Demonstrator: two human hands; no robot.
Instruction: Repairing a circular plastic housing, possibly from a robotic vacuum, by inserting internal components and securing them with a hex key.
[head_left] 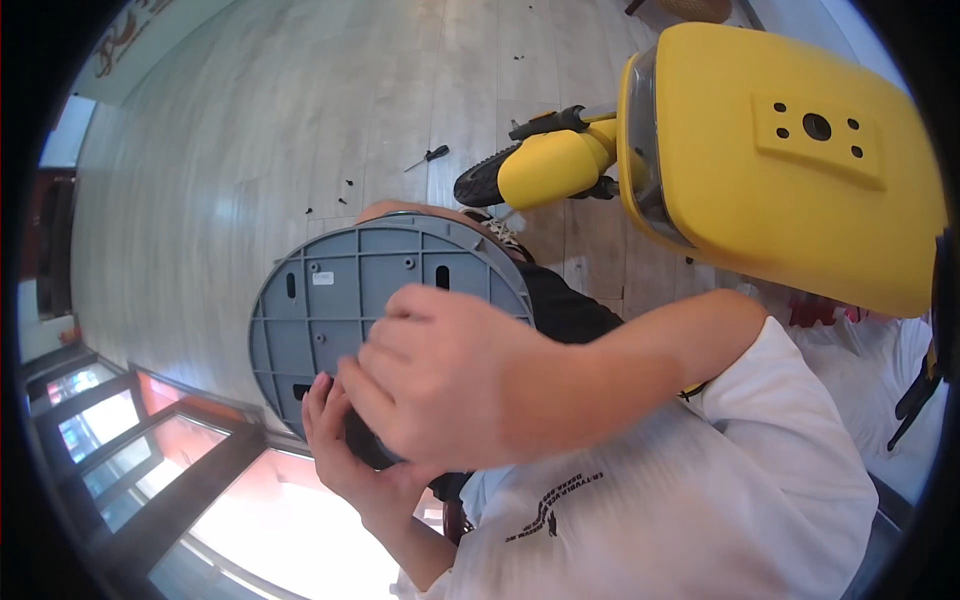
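A round grey ribbed plastic panel (365,262) with slots and small bosses rests across my lap. My left hand (352,452) curls round its lower edge, with part of the fingers behind my right hand. My right hand (420,380) is slightly blurred over the lower middle of the panel, fingers bent and bunched close to the left fingertips; whatever they hold is hidden.
A yellow box (770,190) on a small vehicle, with a yellow fender (547,167) and black tyre (477,180), stands at the right. A screwdriver (436,153) and several small dark pieces (349,183) lie on the wooden floor (220,140). Framed glass (130,440) is at lower left.
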